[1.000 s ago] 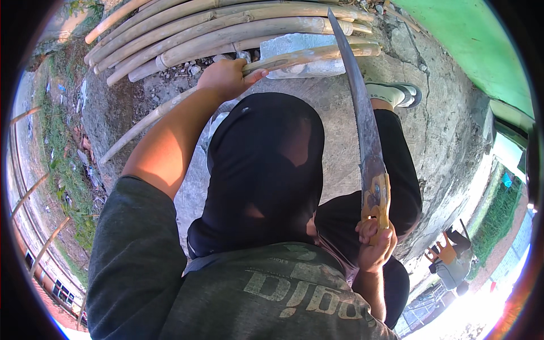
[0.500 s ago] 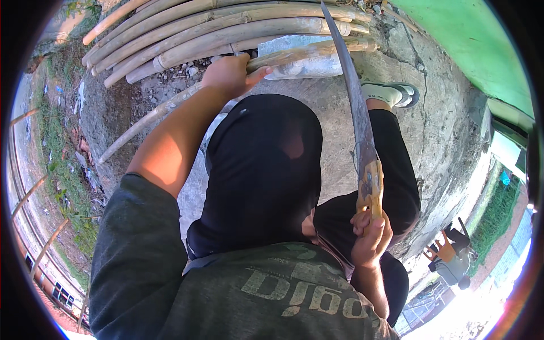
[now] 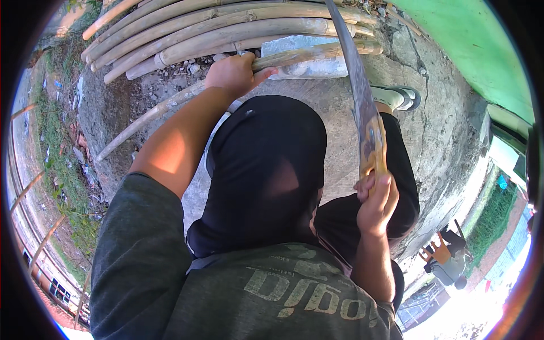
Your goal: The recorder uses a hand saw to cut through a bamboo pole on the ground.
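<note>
My right hand (image 3: 378,199) is closed around the yellow-brown handle of a handsaw (image 3: 360,96). Its long, worn blade points away from me and crosses a bamboo pole (image 3: 306,55) near the pole's right end. Whether the teeth have cut into it cannot be made out. My left hand (image 3: 231,73) wraps over the same pole, left of the blade, thumb along the near side. Under the pole's right part sits a pale, light-blue block (image 3: 317,71). The pole's other end slopes down to the left, past my forearm.
Several bamboo poles (image 3: 238,24) lie side by side beyond the block. My sandalled foot (image 3: 398,97) rests on the concrete right of the blade. A green wall (image 3: 481,51) rises at the right. Weeds and litter (image 3: 65,141) border the left; a brown chair-like object (image 3: 435,250) stands far right.
My right hand has pushed the saw forward, away from me, so its handle is nearer the pole. My left hand and the pole have shifted only slightly in the picture.
</note>
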### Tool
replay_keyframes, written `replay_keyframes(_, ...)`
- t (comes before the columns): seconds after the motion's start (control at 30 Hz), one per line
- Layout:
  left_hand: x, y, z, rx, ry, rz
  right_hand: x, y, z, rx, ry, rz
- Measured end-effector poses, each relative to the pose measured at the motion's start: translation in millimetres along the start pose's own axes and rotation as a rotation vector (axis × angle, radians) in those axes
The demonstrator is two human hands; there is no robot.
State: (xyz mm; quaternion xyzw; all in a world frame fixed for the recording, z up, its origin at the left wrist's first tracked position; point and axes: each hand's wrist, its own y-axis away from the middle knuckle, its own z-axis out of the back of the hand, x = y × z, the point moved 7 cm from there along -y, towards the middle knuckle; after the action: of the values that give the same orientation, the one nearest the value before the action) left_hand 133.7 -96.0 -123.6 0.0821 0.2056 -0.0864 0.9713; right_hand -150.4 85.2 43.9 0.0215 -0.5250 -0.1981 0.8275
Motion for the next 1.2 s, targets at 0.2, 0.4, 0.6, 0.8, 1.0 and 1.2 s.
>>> replay_keyframes(0.2,-1.1,1.5,3.1,-0.005,-0.010,0.000,-5.7,40.2,5.8,-0.012,0.056,0.031)
replay_keyframes(0.4,-1.8,1.4,1.8,0.005,-0.020,0.007,10.4,-64.6,-56.7,0.062,0.106,0.139)
replay_keyframes(0.6,0.3,-4.2,2.7,0.104,0.019,0.070,-7.1,12.8,-4.2,0.046,-0.036,0.038)
replay_keyframes(0.8,0.0,-0.1,6.4,0.055,0.008,0.034,-4.6,13.9,-10.7,0.039,-0.098,0.003)
replay_keyframes(1.0,2.2,-4.7,2.8,0.108,-0.023,0.070,10.1,-77.8,-43.5,0.073,-0.176,-0.049)
replay_keyframes(1.2,-1.7,-3.6,5.7,0.141,0.001,0.049,-5.5,34.3,6.1,0.068,-0.052,-0.012)
